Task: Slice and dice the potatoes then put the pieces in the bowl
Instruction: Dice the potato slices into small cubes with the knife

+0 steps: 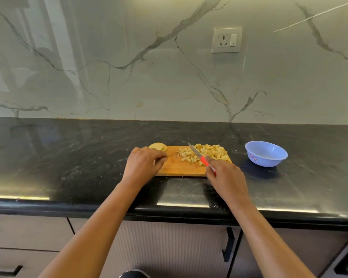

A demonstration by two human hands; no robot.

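Observation:
A wooden cutting board (179, 169) lies on the black counter. A heap of diced potato pieces (206, 152) covers its far right part. Potato slices (158, 146) sit at the board's far left corner. My right hand (225, 175) grips the red handle of a knife (198, 155); its blade points up-left over the diced heap. My left hand (144, 164) rests on the board's left end with fingers curled; whether it holds anything is hidden. A light blue bowl (266, 154) stands to the right of the board, and no pieces show in it.
The black stone counter (68, 157) runs across the view, with a marble wall behind carrying a socket (227, 40). Cabinet doors with black handles (228, 244) are below the counter's front edge.

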